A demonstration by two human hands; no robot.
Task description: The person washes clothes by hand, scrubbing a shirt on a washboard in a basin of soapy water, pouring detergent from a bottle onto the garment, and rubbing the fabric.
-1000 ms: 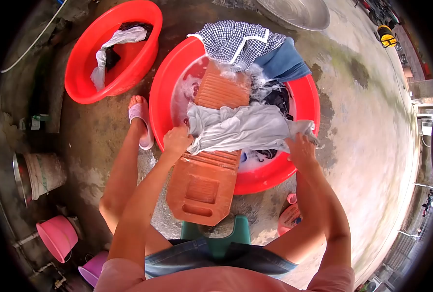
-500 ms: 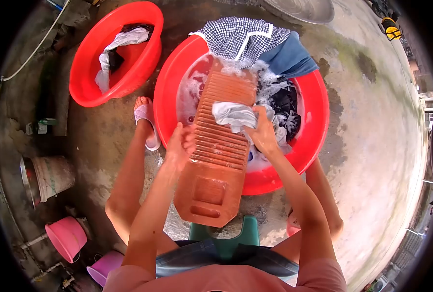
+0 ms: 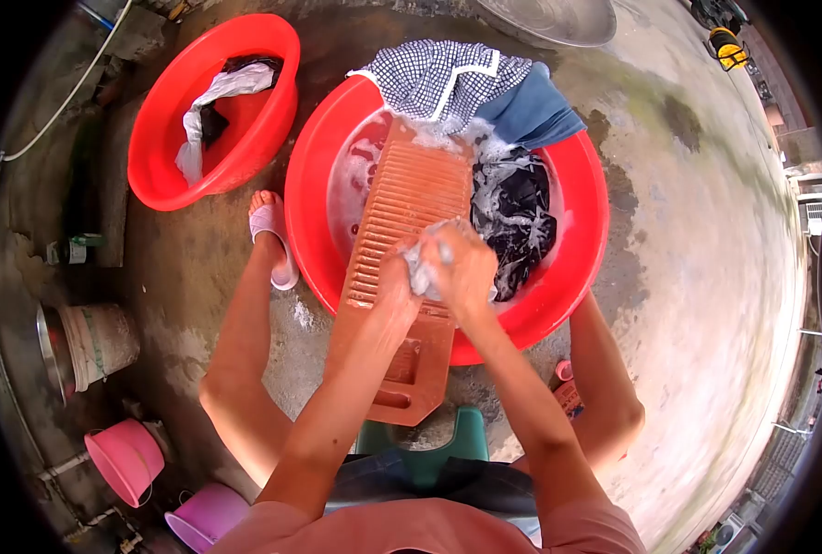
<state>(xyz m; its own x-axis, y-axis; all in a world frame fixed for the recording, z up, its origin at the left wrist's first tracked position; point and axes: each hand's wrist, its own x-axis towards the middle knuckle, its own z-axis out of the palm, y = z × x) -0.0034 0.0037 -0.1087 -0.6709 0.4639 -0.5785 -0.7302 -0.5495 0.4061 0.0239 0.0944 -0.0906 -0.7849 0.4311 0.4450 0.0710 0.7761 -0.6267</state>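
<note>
A wet, soapy white cloth is bunched between my two hands over the brown washboard. My left hand is closed on its left side, and my right hand wraps it from the right, with suds on the fingers. Ridged at the top, the washboard leans from inside a large red basin toward my lap. Black clothing lies in the foamy water right of the board. A checked cloth and a blue denim piece drape over the far rim.
Another red basin at the upper left holds a grey-white and a black garment. A metal basin sits at the top. Pink and purple buckets stand lower left, below a whitish bucket. A green stool is under me.
My left hand has moved right and closed on the white cloth. My right hand came down and left with it, and the cloth is now bunched instead of spread on the ridges.
</note>
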